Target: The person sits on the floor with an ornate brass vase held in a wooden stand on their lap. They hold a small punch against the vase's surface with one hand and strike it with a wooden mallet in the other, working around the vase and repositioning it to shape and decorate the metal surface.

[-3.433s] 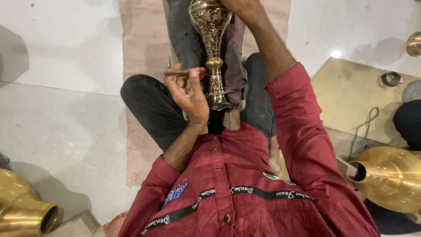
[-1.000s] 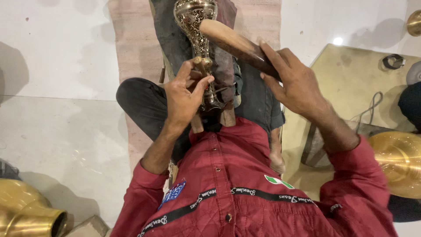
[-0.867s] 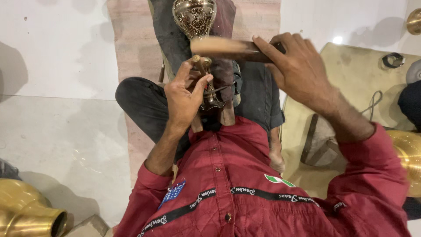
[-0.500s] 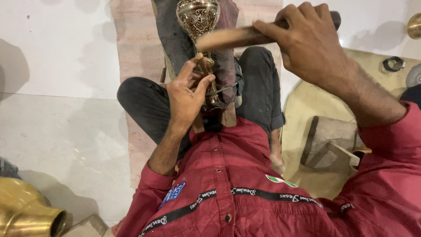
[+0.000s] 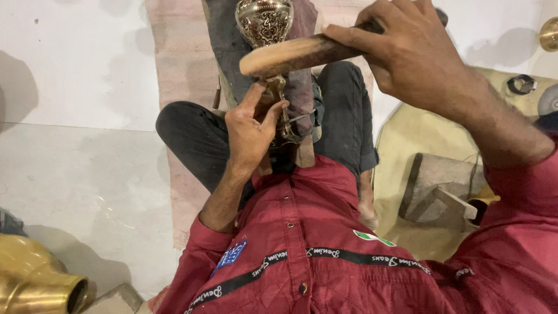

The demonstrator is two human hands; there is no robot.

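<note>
An engraved brass goblet lies lengthwise on a dark padded plank between my legs. My left hand rests at the goblet's narrow stem. Its thumb and fingers pinch a small tool against the metal, and the tool is mostly hidden by the fingers. My right hand is raised above it and closed round the handle of a wooden mallet. The mallet's rounded head hangs just over the stem and my left fingertips.
A large brass vessel lies at the lower left. On the right are a low wooden stool on a yellowish sheet, a metal ring and another brass piece. A pinkish mat runs under my legs.
My right hand left the goblet's top, took the wooden mallet and has lifted it higher over the stem in the last second. My left hand stayed at the stem.
</note>
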